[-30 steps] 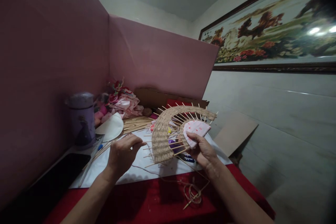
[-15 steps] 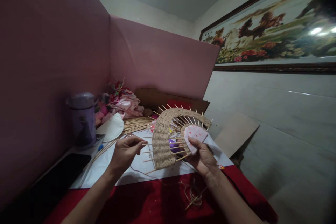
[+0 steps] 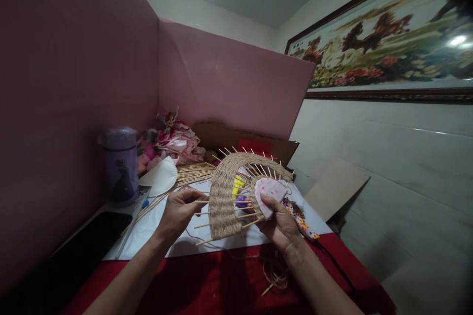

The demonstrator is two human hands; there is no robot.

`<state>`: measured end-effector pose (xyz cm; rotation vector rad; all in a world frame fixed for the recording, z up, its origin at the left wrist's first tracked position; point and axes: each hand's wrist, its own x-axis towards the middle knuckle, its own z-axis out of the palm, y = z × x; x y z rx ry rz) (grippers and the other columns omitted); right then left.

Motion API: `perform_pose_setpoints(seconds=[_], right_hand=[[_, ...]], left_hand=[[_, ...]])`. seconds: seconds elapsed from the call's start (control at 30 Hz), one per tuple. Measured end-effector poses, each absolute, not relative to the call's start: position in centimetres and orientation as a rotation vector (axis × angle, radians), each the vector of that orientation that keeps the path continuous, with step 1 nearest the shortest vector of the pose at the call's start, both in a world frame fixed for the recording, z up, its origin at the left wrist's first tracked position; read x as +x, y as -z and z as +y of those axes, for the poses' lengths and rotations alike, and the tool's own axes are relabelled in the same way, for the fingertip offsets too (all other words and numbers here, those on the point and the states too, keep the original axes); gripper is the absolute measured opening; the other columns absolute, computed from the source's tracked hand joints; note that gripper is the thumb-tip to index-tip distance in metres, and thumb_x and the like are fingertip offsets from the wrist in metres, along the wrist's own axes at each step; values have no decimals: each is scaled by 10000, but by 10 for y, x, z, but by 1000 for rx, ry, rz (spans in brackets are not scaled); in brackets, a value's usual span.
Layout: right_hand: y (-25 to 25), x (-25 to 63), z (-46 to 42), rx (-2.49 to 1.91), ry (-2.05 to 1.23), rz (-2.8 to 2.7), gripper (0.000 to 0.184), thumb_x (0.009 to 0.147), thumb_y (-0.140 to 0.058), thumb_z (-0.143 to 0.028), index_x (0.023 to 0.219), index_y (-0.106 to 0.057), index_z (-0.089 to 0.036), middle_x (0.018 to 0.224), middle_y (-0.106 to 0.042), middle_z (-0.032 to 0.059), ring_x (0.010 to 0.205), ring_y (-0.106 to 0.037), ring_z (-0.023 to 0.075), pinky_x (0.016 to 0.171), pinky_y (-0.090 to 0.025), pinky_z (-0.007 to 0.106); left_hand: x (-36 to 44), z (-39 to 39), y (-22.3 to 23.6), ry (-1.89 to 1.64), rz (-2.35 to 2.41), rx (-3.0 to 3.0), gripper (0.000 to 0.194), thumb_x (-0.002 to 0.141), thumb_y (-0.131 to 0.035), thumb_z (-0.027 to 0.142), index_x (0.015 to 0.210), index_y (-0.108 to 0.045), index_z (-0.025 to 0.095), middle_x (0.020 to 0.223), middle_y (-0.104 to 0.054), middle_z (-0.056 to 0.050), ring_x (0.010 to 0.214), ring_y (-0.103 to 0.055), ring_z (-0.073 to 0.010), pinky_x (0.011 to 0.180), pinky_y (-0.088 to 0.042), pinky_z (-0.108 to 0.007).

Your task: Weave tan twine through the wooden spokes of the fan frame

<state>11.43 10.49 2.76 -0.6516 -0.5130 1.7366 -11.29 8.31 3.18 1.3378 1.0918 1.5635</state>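
My left hand [image 3: 185, 205] pinches a stick end at the outer edge of the woven twine fan [image 3: 224, 202], which spreads above the white sheet [image 3: 142, 231]; my right hand [image 3: 278, 217] grips its pale, red-spotted center.

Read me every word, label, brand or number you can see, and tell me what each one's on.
No text is readable.
Framed picture: small dark marks at its upper left, too small to read.
Purple tumbler: a printed figure; no lettering I can make out.
Woven piece: no lettering visible.
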Motion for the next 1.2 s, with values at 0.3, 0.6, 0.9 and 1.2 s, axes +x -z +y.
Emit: perform_pose_setpoints(seconds=[0.3,0.6,0.9,1.2], right_hand=[[-26,118,103,-697,-1760,-513,150,708,-578,-77,855,-601,-96,674,-699,73,582,-664,181,521,-552,269],[-23,124,101,-692,-1671,-451,182,656,-610,-44,817,-598,-128,660,-695,32,517,-639,157,494,-547,267],[-29,128,97,-775,-1713,-533,180,677,-591,-58,852,-602,-100,649,-697,59,563,-663,181,514,-554,263],[-21,134,99,-799,-1660,-572,198,642,-627,-38,817,-621,-131,653,-704,43,614,-677,204,546,-568,290]], left_hand=[[-120,91,-14,-1736,1234,1608,166,665,-673,327,679,-685,162,624,-624,-25,541,-527,-119,480,-443,-231],[-124,92,-14,-1786,1332,1977,157,738,-619,317,724,-670,170,646,-644,-25,526,-545,-117,510,-437,-236],[-127,92,-18,-1833,1301,2093,112,742,-623,290,723,-671,190,674,-679,-18,574,-594,-128,566,-456,-236],[-124,86,-20,-1697,1517,2428,153,762,-593,318,693,-667,203,704,-694,-25,636,-616,-144,639,-445,-241]])
